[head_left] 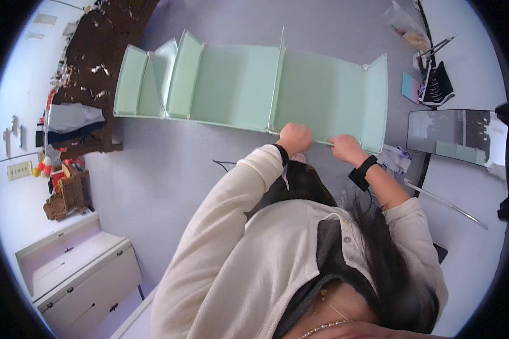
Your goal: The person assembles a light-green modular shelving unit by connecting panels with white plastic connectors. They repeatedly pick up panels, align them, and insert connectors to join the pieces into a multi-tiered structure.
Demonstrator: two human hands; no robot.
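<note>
A pale green panel shelving unit lies across the floor in front of me, its upright dividers making several compartments of different widths. My left hand is closed at the unit's near edge, close to the foot of the tall divider. A little to the right, my right hand has its fingers wrapped on the same near edge, short of the right end panel. A short stretch of thin green edge shows between the two hands. What lies under my fingers is hidden.
A mirror and a metal rod are at the right wall, near a black bag-like item. Crumpled plastic lies by the unit's right end. Dark brown furniture stands left, a white cabinet lower left.
</note>
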